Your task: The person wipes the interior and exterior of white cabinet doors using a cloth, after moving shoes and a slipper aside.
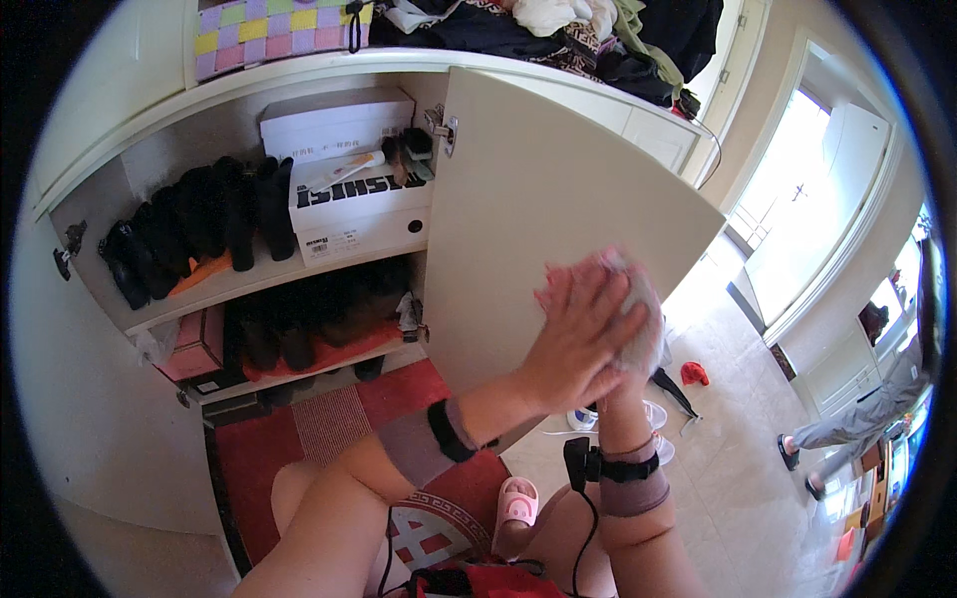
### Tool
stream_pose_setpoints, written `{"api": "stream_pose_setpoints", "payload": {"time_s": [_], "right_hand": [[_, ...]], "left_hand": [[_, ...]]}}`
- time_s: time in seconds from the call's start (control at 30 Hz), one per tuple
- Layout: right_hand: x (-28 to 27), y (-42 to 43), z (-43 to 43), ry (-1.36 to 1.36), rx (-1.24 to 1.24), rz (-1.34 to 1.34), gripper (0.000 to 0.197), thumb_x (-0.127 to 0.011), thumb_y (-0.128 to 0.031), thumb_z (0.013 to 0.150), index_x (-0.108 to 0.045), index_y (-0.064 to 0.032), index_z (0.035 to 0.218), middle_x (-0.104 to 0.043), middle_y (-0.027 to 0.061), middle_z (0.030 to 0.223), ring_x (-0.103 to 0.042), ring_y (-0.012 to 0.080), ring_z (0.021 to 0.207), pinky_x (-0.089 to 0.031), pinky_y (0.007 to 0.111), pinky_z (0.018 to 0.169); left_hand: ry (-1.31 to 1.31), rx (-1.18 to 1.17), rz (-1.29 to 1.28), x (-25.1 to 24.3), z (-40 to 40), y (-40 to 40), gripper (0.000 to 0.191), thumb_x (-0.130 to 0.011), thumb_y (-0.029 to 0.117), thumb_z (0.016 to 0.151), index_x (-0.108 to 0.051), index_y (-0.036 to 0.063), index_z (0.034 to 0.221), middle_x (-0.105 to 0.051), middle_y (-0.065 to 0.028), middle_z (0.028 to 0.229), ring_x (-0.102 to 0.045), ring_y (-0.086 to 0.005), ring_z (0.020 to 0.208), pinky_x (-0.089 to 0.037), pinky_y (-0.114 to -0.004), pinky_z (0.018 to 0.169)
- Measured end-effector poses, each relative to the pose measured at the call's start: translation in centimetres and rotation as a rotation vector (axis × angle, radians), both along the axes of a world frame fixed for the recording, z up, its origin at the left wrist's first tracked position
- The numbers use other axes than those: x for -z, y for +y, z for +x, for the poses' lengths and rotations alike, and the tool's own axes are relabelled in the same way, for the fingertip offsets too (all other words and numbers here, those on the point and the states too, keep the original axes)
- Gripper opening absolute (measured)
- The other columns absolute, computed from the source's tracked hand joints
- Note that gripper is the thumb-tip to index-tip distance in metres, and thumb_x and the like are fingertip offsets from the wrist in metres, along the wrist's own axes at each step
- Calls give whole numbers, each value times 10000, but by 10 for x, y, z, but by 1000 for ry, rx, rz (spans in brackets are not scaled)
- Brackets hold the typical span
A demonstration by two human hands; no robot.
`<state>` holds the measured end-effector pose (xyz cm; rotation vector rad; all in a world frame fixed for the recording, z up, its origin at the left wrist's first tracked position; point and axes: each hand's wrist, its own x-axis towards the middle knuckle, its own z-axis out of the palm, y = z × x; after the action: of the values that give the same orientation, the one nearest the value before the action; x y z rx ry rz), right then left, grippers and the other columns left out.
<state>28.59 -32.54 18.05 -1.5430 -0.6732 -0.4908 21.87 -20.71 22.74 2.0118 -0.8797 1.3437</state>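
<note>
A crumpled pink and grey cloth (647, 321) is between my two hands, slightly blurred. My left hand (579, 329) lies over its near side with the fingers spread across it. From beneath, my right hand (620, 385) grips the cloth and is mostly covered by it and by the left hand. Both hands are in front of a swung-out cream cabinet door (546, 179), near its outer edge; whether the cloth touches the door I cannot tell. The open shoe cabinet's upper shelf (277, 270) bears dark boots (202, 213) and white shoe boxes (359, 217).
Brushes (411, 153) and a white tube (348, 170) lie on the boxes. Dark shoes (295, 347) and a pink box (198, 344) fill the lower shelf. Clothes (538, 37) are heaped on top. A red mat (254, 478), sneakers (583, 420) and a person's legs (830, 441) are below and right.
</note>
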Motion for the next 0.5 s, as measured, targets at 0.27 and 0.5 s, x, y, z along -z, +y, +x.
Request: {"api": "stream_pose_setpoints", "payload": {"time_s": [0.27, 0.5], "right_hand": [[-50, 23, -47, 270, -407, 509, 415, -389, -259, 957, -425, -60, 1319, -504, 96, 1272, -501, 216, 1153, -406, 346, 967], [-34, 17, -52, 231, -240, 469, 272, -360, -143, 974, -491, 2, 1163, -588, 86, 1050, -590, 189, 946, -504, 295, 760]], "left_hand": [[-58, -8, 37, -14, 13, 45, 768, -630, 298, 751, -321, 129, 1434, -201, -180, 1513, -124, -435, 1396, -63, -575, 1104], [-1, -61, -351, -27, 91, 133, 756, -573, 288, 831, -215, 51, 1453, -124, -210, 1525, -88, -383, 1416, -69, -508, 1123]]}}
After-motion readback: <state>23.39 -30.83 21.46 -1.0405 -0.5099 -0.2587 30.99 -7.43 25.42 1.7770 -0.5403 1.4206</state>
